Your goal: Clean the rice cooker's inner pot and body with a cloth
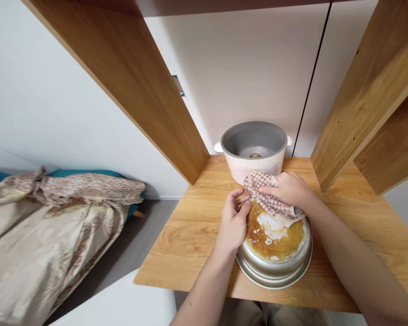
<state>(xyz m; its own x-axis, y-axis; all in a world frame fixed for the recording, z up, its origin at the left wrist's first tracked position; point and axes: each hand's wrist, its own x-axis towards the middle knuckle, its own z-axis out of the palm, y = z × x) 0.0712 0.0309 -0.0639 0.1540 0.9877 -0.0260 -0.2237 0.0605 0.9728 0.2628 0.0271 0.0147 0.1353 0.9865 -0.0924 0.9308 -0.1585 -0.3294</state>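
An upturned metal pot [274,244] rests bottom up on the wooden shelf, its base covered in yellow-brown stains with white worn patches. My left hand [234,218] grips the pot's left side with curled fingers; the far edge it touches is partly hidden. In my right hand [290,192] is a brown and white patterned cloth [263,188], pressed against the far part of the stained base. Just behind the cloth stands a white electric pot [236,165] with a grey inside, two side lugs and a small round fitting at its bottom.
Wooden uprights [129,86] flank the wooden shelf [180,240] on both sides, with a white panel [245,68] behind. Lower left, a white surface [129,301] sits below the shelf edge. Beyond it is a teal seat draped with a patterned cover [54,235].
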